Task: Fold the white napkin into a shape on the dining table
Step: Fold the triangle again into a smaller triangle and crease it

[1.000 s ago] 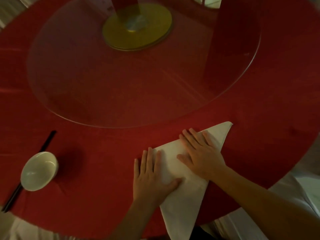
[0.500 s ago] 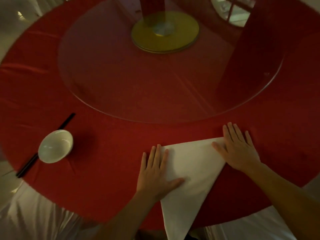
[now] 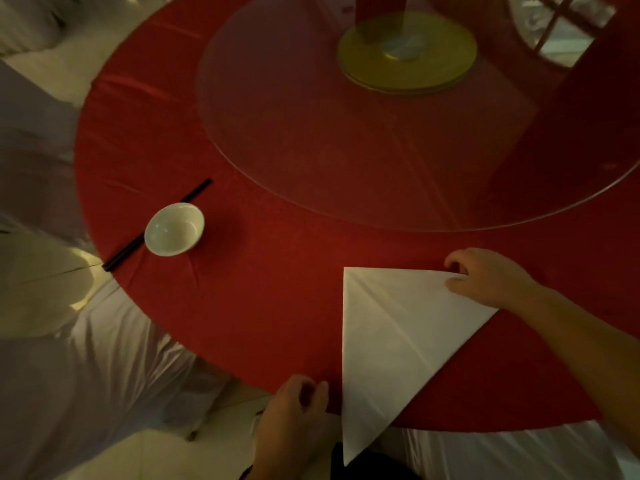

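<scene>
The white napkin [image 3: 391, 341] lies as a flat triangle on the red tablecloth [image 3: 270, 299]. Its long tip hangs over the near table edge. My right hand [image 3: 488, 277] is at the napkin's far right corner, thumb and fingers pinched on the cloth there. My left hand [image 3: 296, 410] is at the near table edge, just left of the napkin's lower part. Its fingers are curled, and it holds nothing that I can see.
A white bowl [image 3: 174, 229] stands at the left, with black chopsticks [image 3: 194, 194] lying behind it. A glass turntable [image 3: 363, 143] with a yellow hub [image 3: 407, 53] fills the table's middle. White-covered chairs [image 3: 69, 375] stand off the left edge.
My left hand has slid off the napkin to the table edge. My right hand went from pressing flat to pinching the far right corner. The camera view has shifted.
</scene>
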A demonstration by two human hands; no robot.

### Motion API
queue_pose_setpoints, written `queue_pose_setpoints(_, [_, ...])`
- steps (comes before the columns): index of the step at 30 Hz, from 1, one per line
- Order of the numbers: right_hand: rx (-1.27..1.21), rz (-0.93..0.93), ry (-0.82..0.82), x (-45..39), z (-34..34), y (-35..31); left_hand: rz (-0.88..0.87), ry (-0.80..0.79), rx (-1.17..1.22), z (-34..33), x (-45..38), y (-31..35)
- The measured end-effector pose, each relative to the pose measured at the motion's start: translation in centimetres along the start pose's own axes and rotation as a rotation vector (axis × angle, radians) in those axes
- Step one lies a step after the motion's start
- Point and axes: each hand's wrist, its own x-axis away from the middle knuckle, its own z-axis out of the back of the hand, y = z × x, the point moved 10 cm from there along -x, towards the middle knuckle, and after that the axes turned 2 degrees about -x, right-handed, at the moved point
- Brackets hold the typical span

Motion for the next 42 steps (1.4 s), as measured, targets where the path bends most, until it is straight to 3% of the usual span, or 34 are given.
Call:
queue_pose_setpoints(5, [0.061,0.004,-0.151,-0.6,-0.3,0.7,0.057,-0.092,0.085,-1.9,2.1,0.6])
queue_pose_setpoints(10, [-0.019,-0.015,-0.177,-0.1,0.3,2.1,0.066,-0.119,0.045,-3.5,2.7,1.3])
queue_pose_setpoints(16, [-0.106,-0.039,-0.202,1.2,0.3,3.3,0.209,-0.208,0.3,-4.0,1.8,-0.1])
queue_pose_setpoints(20, [-0.138,-0.067,-0.221,2.4,0.2,4.3,0.224,-0.315,0.283,-3.8,0.9,0.6])
queue_pose_setpoints(32, [-0.551,-0.31,-0.188,11.7,-4.6,6.4,-0.108,-0.032,0.043,6.2,-11.6,6.3])
queue_pose_setpoints(36, [-0.459,-0.291,-0.261,12.4,-5.6,6.2,-0.152,0.05,-0.17,6.4,-11.9,5.1])
queue_pose_setpoints(38, [-0.367,-0.299,-0.284,12.3,-5.0,6.7,-0.219,0.181,-0.327,6.8,-10.8,5.5])
queue_pose_setpoints(40, [-0.256,-0.309,-0.236,11.9,-3.3,6.9,-0.314,0.306,-0.452,6.5,-9.1,6.8])
queue_pose_setpoints(42, [-0.179,-0.239,-0.102,10.8,-1.2,5.1,-0.413,0.295,-0.435,4.7,-7.6,8.8])
